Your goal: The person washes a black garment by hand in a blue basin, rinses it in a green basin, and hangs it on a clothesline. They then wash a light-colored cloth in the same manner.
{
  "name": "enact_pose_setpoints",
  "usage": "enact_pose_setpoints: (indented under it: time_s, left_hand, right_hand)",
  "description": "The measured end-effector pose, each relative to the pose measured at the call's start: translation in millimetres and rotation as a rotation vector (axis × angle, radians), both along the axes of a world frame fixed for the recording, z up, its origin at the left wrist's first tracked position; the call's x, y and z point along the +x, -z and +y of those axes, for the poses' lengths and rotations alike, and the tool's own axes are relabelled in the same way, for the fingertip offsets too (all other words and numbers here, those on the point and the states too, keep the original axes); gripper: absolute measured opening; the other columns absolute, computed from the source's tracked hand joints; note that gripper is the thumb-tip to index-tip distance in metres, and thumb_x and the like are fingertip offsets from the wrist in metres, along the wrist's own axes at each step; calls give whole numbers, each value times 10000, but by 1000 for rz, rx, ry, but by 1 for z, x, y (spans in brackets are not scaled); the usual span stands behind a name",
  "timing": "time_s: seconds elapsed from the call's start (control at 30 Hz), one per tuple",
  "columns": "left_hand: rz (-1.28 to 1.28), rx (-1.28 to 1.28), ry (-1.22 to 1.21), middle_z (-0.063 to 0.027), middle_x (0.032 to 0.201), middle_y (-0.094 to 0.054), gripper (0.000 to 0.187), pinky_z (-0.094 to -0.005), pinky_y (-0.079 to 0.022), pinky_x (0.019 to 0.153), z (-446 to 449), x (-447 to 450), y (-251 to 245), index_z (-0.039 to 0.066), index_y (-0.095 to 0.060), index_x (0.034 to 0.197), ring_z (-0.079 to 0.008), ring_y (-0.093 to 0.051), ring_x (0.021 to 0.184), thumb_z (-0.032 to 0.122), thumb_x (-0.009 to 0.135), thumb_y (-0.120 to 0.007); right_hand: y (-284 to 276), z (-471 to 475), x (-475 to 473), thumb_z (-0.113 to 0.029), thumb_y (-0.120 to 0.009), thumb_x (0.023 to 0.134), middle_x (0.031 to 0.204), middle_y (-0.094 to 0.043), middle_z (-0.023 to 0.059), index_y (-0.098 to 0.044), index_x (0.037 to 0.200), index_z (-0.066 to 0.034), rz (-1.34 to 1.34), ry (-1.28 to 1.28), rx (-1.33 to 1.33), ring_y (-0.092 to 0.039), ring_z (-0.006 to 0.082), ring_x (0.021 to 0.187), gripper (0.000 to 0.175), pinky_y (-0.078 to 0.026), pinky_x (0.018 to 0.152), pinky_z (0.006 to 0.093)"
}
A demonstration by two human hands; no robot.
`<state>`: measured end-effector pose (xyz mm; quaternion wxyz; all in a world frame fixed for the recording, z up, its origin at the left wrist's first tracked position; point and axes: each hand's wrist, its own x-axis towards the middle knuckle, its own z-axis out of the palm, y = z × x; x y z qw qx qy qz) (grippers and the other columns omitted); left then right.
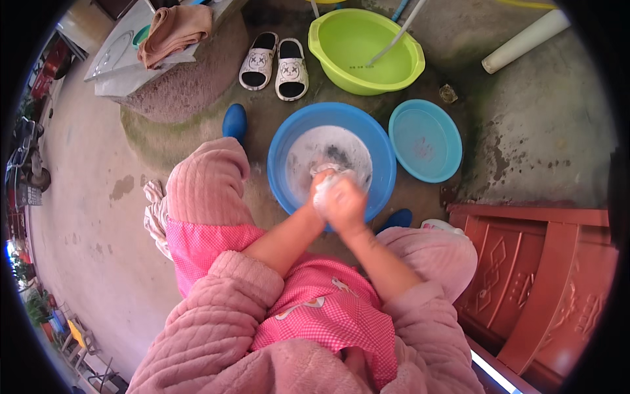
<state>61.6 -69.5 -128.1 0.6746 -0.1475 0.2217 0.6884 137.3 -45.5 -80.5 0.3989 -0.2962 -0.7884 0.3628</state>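
Note:
Both my hands meet over the near half of a round blue plastic basin (283, 184) on the concrete floor. Wet, pale cloth (321, 194) is bunched between them, partly covered by the fingers. My left hand (317, 189) grips it from the left. Blurred by motion, my right hand (348, 199) closes on the same cloth from the right. Suds and cloudy water (305, 147) fill the basin's bottom, with a dark patch (337, 153) beyond my hands; what that patch is, I cannot tell.
Past the blue basin stands a lime-green basin (320, 59) of water with a hose (401, 34) in it. A smaller turquoise basin (455, 147) sits at right. Slides (273, 66) lie near a stone slab (123, 64) bearing a brown towel (174, 32). A red carved door (521, 276) borders the right.

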Motion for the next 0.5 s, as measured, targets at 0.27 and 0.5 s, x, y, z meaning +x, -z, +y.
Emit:
enact_pose_setpoints:
  time_s: [0.27,0.5]
  left_hand:
    - [-162,457,143,-98,820,-634,257,-372,-516,646,4,-26,28,69,-599,861,-243,-619,725,271,830,-444]
    - [467,-230,246,-121,1009,-605,361,-362,-534,670,6,4,-75,52,-524,1121,-222,-625,859,341,911,-467]
  right_hand:
    - [-12,1,-3,-118,-646,730,611,-508,149,-477,675,-49,9,52,-27,-528,311,554,191,-430,535,404]
    - [52,90,26,-233,-650,795,639,-527,129,-476,695,-40,-268,361,-430,-552,257,586,279,-420,550,404]
